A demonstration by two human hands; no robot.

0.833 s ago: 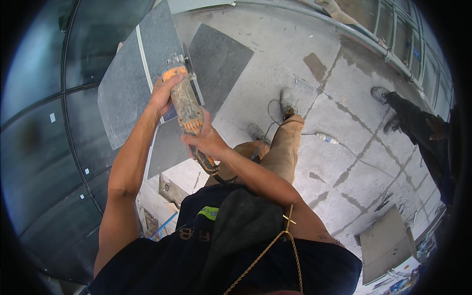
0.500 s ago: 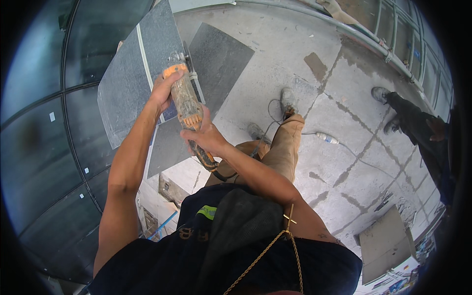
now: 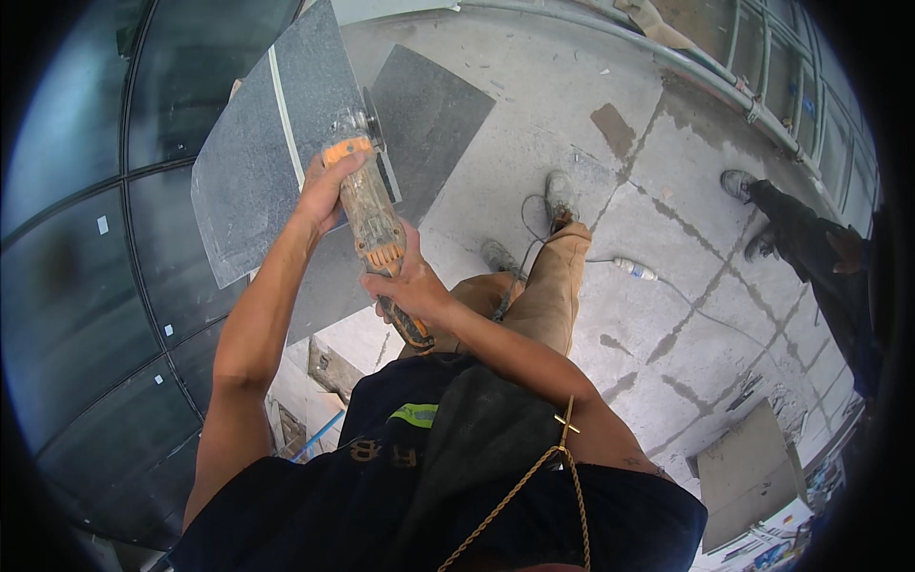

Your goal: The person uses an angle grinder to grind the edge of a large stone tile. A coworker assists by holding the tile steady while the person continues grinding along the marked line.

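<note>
Both hands hold a dusty orange-and-black angle grinder (image 3: pixel 370 217), pointing away from me. My left hand (image 3: pixel 324 194) wraps round the body just behind its orange collar, thumb on top. Farther back, my right hand (image 3: pixel 416 289) grips the rear handle near my waist. The grinder's disc (image 3: pixel 373 118) stands on edge at the right side of a grey stone-like slab (image 3: pixel 255 186); whether it touches the slab, I cannot tell. A pale strip (image 3: pixel 279 88) runs along that slab. Another dark grey slab (image 3: pixel 424 114) lies lower, to its right.
Dark glass panels (image 3: pixel 67 276) rise on the left. A cable with a pale connector (image 3: pixel 634 268) lies on the concrete floor (image 3: pixel 658 315), near my shoes. Another person's legs (image 3: pixel 796 229) stand at right. Metal railings (image 3: pixel 701 62) run along the far side; a board (image 3: pixel 748 477) lies lower right.
The grinder and both my hands have moved slightly right and toward me. The disc has shifted along the slab's right edge. Both hands keep their grip.
</note>
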